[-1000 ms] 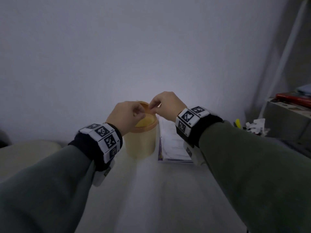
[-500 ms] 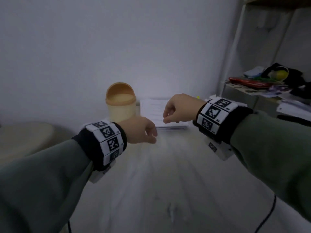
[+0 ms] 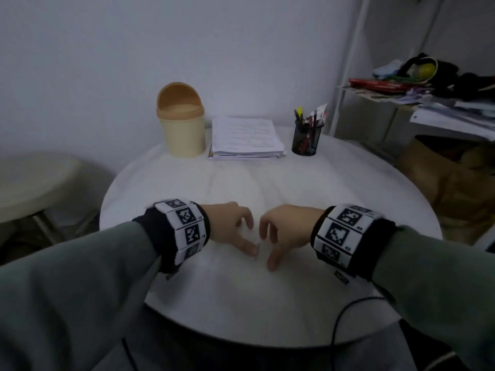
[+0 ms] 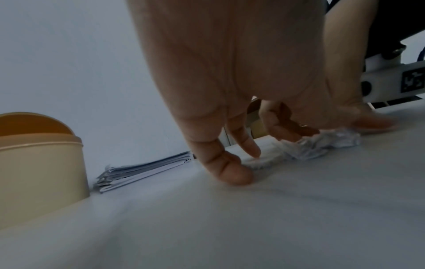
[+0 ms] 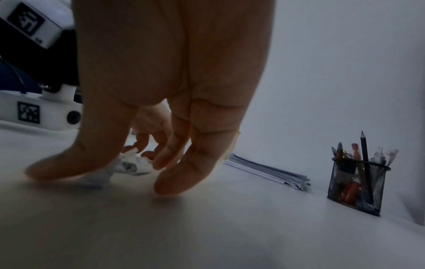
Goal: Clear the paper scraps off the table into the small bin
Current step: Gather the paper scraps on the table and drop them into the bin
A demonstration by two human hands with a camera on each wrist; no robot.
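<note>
A few crumpled white paper scraps (image 4: 322, 143) lie on the round white table (image 3: 321, 183), near its front middle. My left hand (image 3: 238, 228) and right hand (image 3: 281, 234) face each other on either side of them, fingers loosely curved with the tips down on the tabletop. In the left wrist view my thumb (image 4: 368, 123) lies against the scraps. The right wrist view shows the scraps (image 5: 128, 165) between my thumb and fingers (image 5: 179, 182). Neither hand plainly grips them. The small cream bin (image 3: 183, 129) with an orange swing lid stands at the back left.
Beside the bin lies a stack of papers (image 3: 245, 137), then a black mesh pen holder (image 3: 306, 139). A cluttered shelf (image 3: 428, 97) stands to the right and a pale round stool (image 3: 34, 180) to the left. A black cable (image 3: 345, 314) crosses the table's front edge.
Both hands have left the bin's lid, drawn back toward me and come down on the table around the scraps. The head view has tipped down and now takes in the whole table.
</note>
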